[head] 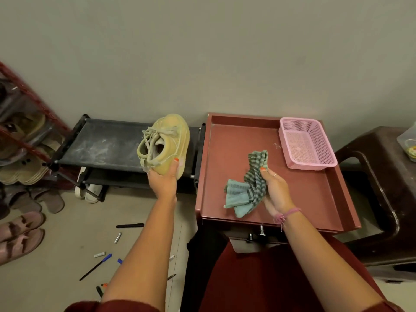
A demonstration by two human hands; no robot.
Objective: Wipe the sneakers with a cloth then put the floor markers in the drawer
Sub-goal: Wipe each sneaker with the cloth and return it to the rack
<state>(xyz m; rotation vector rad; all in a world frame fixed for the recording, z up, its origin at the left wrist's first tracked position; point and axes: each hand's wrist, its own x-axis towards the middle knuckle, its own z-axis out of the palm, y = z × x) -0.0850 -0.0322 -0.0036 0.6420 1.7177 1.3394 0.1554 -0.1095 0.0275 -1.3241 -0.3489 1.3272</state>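
Observation:
My left hand (163, 179) grips a yellow-beige sneaker (165, 143) by its heel, holding it up over the right end of the black shoe rack (105, 144). In my right hand (275, 190) is a green striped cloth (247, 188), bunched and hanging above the red cabinet top (225, 143). Several markers and pens lie scattered on the floor: a black marker (130, 226), a blue-capped pen (96, 266), small silver pieces (117, 237). A drawer with metal handles (261, 231) sits just under the cabinet top.
A pink plastic basket (307, 143) stands on the cabinet's back right corner. A dark brown stool (380, 176) is to the right. White shoes (90, 188) sit under the rack. Sandals (20, 235) and a red rack of footwear (24, 122) fill the left side.

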